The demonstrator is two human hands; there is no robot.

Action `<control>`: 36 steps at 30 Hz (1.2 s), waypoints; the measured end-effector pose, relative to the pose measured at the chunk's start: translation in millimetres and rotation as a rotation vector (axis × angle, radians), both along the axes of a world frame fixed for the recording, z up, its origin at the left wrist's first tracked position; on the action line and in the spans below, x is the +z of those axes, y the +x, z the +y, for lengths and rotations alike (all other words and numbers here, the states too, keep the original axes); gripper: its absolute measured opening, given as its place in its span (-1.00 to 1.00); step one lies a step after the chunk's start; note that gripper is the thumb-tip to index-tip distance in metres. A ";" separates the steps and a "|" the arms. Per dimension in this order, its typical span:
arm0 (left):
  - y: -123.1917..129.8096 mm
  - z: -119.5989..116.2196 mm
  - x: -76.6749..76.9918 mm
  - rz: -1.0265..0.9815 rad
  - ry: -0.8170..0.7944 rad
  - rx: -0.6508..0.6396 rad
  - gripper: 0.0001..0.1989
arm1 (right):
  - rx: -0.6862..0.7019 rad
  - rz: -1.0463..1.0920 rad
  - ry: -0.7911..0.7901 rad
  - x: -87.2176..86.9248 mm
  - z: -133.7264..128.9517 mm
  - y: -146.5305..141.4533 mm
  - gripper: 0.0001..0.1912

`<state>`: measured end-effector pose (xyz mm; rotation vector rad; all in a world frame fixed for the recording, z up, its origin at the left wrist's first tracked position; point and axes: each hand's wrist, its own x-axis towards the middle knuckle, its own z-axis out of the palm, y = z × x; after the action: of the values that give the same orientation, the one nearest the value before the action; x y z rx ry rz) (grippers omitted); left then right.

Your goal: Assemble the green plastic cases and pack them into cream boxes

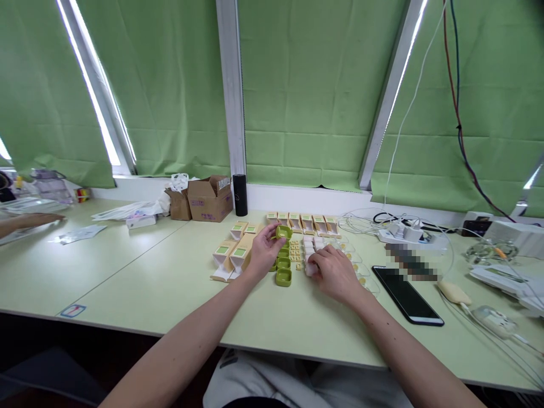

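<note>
My left hand (264, 249) pinches a small green square dish (284, 232) above other green dishes (284, 277) standing in a column on the table. To the right, my right hand (334, 272) has its fingers closed on one of the white blocks (311, 267) at the near end of their rows. Between the hands lie small yellow square pieces (294, 249). Clear plastic pieces with yellow centres (361, 281) lie right of my right hand, partly hidden by it. Open cartons with green labels (222, 255) stand left of my left hand.
More small cartons (306, 222) line the back. A phone (408, 294), cables and a power strip (412, 239) lie at the right. Cardboard boxes (210, 198) and a black cylinder (240, 195) stand behind. Another person's hand (42, 219) shows at the far left.
</note>
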<state>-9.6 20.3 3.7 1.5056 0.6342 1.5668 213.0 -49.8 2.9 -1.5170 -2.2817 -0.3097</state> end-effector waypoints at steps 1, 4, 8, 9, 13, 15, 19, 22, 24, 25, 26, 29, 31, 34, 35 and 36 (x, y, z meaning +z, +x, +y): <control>-0.1 -0.2 0.1 -0.001 -0.002 -0.004 -0.44 | 0.001 0.007 0.002 0.6 -0.2 0.1 -0.72; -0.4 -0.3 0.2 -0.008 0.000 -0.014 -0.43 | -0.007 0.052 0.023 3.6 -1.0 -0.1 -0.66; -0.3 -0.1 0.1 -0.026 0.001 -0.041 -0.43 | 0.014 0.129 0.104 11.5 -0.8 -4.0 -0.65; -0.2 -0.3 0.1 -0.030 -0.001 -0.053 -0.42 | 0.034 0.148 0.128 14.1 0.0 -6.0 -0.66; 0.2 -2.6 1.2 -0.041 -0.001 -0.101 -0.42 | 0.122 0.261 0.202 25.0 7.6 -18.3 -0.59; 0.5 -4.4 2.6 -0.044 0.003 -0.114 -0.42 | 0.157 0.348 0.241 28.3 14.2 -26.8 -0.56; 0.9 -7.2 5.7 -0.041 -0.012 -0.113 -0.41 | 0.187 0.487 0.281 26.2 27.7 -45.6 -0.49; 1.0 -7.3 5.8 -0.035 -0.048 -0.094 -0.39 | 0.221 0.568 0.306 17.8 34.5 -56.8 -0.42; 1.2 -6.6 4.3 -0.014 -0.070 -0.075 -0.38 | 0.237 0.597 0.330 11.1 37.0 -60.9 -0.39; 1.4 -6.1 3.3 0.002 -0.077 -0.069 -0.37 | 0.240 0.605 0.342 8.0 37.8 -61.9 -0.39; 1.7 -5.7 2.3 0.017 -0.081 -0.066 -0.37 | 0.240 0.612 0.353 5.2 38.3 -62.3 -0.40; 3.2 -5.0 -0.2 0.055 -0.085 -0.087 -0.37 | 0.227 0.627 0.372 -0.6 38.5 -61.8 -0.45; 4.5 -5.1 -1.0 0.076 -0.092 -0.110 -0.36 | 0.211 0.637 0.375 -2.4 38.1 -61.3 -0.50; 6.4 -5.7 -2.0 0.117 -0.116 -0.138 -0.36 | 0.184 0.650 0.374 -3.0 37.1 -61.5 -0.55; 6.9 -5.8 -2.4 0.132 -0.120 -0.143 -0.36 | 0.176 0.650 0.372 -2.9 36.8 -61.6 -0.57; 7.4 -5.9 -2.9 0.145 -0.118 -0.146 -0.36 | 0.171 0.647 0.371 -2.6 36.4 -61.5 -0.58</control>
<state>-2.2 14.4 0.9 1.5503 0.6713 1.2971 151.4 -13.4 0.3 -1.0301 -1.7078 -0.1492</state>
